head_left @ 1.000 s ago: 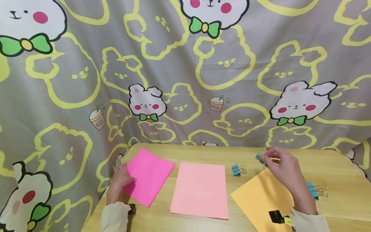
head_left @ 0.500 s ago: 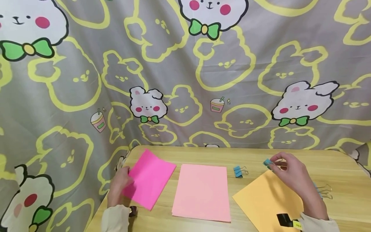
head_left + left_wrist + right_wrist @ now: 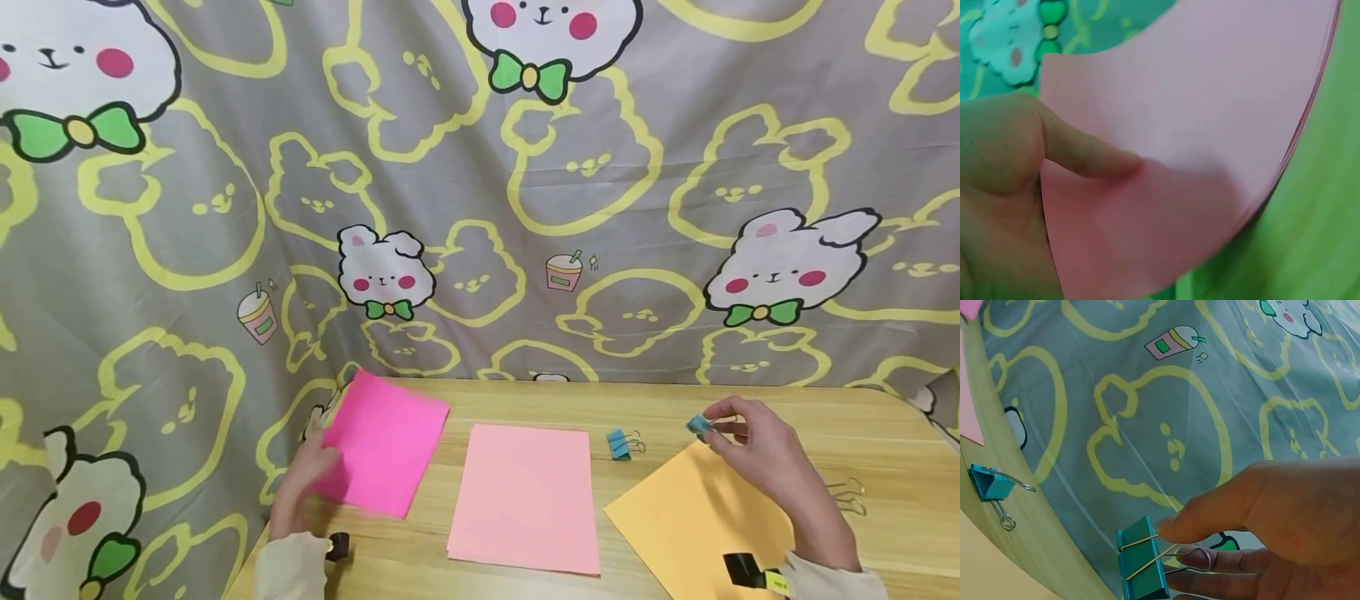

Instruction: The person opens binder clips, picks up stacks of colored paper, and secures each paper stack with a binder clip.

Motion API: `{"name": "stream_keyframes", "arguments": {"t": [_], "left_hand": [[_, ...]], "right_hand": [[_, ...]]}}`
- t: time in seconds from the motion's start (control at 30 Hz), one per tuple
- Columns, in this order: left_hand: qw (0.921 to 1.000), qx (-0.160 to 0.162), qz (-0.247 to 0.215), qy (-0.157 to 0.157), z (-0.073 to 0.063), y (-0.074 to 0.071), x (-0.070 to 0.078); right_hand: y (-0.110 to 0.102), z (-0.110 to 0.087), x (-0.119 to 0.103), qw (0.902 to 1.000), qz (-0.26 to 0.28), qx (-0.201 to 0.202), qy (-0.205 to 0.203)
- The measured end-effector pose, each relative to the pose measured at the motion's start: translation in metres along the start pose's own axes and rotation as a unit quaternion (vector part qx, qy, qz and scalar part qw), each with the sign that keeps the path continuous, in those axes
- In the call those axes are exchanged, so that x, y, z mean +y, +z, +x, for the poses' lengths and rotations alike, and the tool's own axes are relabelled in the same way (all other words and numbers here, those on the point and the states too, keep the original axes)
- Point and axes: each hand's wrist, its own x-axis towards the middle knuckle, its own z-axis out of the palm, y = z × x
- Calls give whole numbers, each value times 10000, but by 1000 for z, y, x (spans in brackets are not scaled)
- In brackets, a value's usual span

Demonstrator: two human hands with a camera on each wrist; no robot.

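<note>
At the left of the table, my left hand (image 3: 306, 468) pinches the left edge of a stack of bright pink paper (image 3: 390, 446). In the left wrist view the thumb presses on top of the paper (image 3: 1197, 106), which bends into a curve; the fingers beneath are hidden. On the right, my right hand (image 3: 765, 446) holds a blue binder clip (image 3: 699, 425) by its wire handles, just past the far corner of the orange paper (image 3: 697, 508). The right wrist view has the clip (image 3: 1144, 565) at the thumb tip, its wire loops between thumb and fingers.
Light pink paper (image 3: 525, 500) lies in the middle of the wooden table (image 3: 540, 404). A second blue binder clip (image 3: 619, 445) sits to its right. Wire handles of another clip (image 3: 849, 493) show beside my right forearm. A patterned curtain (image 3: 480, 192) hangs behind and to the left.
The bright pink paper has turned and shifted away to the left, its far corner now nearer the curtain. My right hand, with the binder clip, has drifted slightly right and nearer.
</note>
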Motion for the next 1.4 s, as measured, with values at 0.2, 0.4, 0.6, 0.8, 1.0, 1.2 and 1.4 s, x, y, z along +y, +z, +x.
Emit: {"name": "stream_keyframes", "arguments": {"t": [0.2, 0.4, 0.6, 0.8, 1.0, 1.2, 1.4], "left_hand": [[9869, 678, -1457, -174, -4, -3, 14], [9554, 1081, -2747, -9, 4, 14, 26], [9344, 1236, -3341, 13, 12, 29, 20], [9333, 1392, -3309, 105, 16, 36, 9], [9430, 1373, -3028, 144, 19, 45, 2], [9381, 1145, -3268, 56, 20, 46, 7], [9447, 1234, -3032, 167, 21, 47, 12]], "right_hand": [[-4, -3, 6, 10000, 47, 74, 35], [-7, -4, 8, 9999, 70, 14, 139], [-7, -4, 8, 9997, 75, -40, 232], [-7, -4, 11, 9998, 63, -18, 171], [-9, -4, 13, 9994, 29, -160, 295], [-11, -4, 14, 9989, 30, -254, 381], [-12, -5, 16, 9987, 97, -253, 435]]}}
